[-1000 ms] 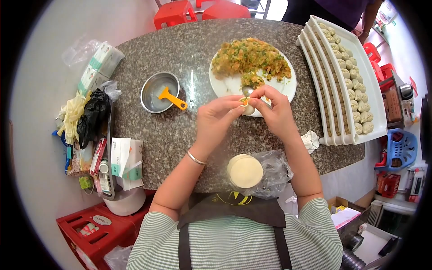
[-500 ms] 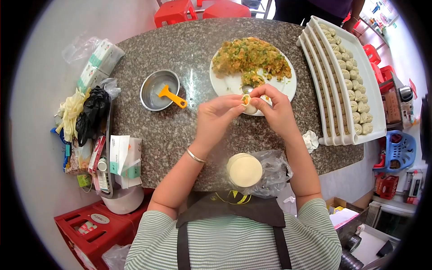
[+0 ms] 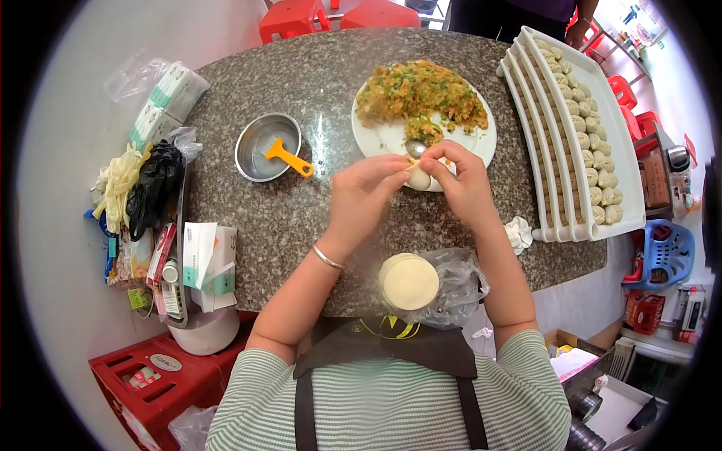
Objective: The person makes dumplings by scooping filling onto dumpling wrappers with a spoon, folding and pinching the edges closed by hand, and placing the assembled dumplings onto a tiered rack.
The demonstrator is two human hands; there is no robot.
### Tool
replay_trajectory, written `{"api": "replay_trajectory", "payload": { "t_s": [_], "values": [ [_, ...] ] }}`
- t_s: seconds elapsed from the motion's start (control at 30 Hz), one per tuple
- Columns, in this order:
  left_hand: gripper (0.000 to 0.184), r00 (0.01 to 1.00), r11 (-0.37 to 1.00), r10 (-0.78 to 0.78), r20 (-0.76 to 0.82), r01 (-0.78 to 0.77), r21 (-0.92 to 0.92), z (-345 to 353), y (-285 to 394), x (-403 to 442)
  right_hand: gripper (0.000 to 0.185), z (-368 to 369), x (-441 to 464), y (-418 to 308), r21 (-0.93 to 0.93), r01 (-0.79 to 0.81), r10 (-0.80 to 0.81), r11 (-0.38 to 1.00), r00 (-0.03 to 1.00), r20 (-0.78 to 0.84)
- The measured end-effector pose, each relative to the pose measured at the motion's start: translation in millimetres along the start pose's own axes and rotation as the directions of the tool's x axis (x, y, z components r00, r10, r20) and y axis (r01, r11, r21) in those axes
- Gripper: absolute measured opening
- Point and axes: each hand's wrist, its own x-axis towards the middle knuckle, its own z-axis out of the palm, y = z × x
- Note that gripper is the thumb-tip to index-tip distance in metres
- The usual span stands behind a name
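Observation:
Between the fingertips of my left hand [image 3: 366,194] and my right hand [image 3: 461,188] is a dumpling [image 3: 418,179], its pale wrapper pinched at the top. Both hands are closed on it, just over the near rim of a white plate [image 3: 368,143]. Chopped orange-and-green filling [image 3: 421,94] is heaped at the far side of that plate. A spoon [image 3: 415,149] lies by a small clump of filling, partly hidden behind my fingers. Nearer my body, a stack of round dough wrappers [image 3: 409,282] rests beside a clear plastic bag [image 3: 457,286].
Stacked white trays [image 3: 553,150] stand at the right, the top one lined with dumplings [image 3: 590,128]. A metal bowl [image 3: 252,161] with an orange-handled tool [image 3: 289,158] sits left. Crumpled tissue [image 3: 519,234] lies near my right forearm. A person [image 3: 519,19] stands beyond the table.
The dumpling's opening has been drawn together, so the filling that showed inside is now mostly covered. My hands stay in nearly the same place. The person's hand behind the trays has shifted slightly.

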Motion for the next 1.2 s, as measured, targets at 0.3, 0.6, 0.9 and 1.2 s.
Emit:
{"api": "replay_trajectory", "payload": {
  "t_s": [0.3,0.6,0.9,1.2],
  "values": [
    [0.016,1.000,0.995,-0.014,-0.006,0.013,-0.099,2.0,-2.0,-1.9,0.011,9.0,-1.6,-3.2,-0.083,0.129,-0.133,0.988,0.990,-0.049],
    [0.015,0.998,0.989,-0.054,-0.014,0.051,-0.136,0.6,-2.8,-0.2,0.012,2.6,-1.0,-0.8,0.020,0.009,-0.009,1.000,1.000,-0.007],
    [0.010,0.998,0.982,-0.053,-0.039,0.045,-0.186,4.4,-1.4,-2.7,0.009,12.1,-2.9,-3.3,-0.078,0.160,-0.165,0.984,0.985,-0.053],
    [0.011,0.997,0.996,0.077,-0.010,-0.076,0.051,-0.2,-4.0,1.0,0.012,13.3,-4.4,-0.5,-0.073,0.111,-0.118,0.991,0.988,-0.098]
  ]
}}
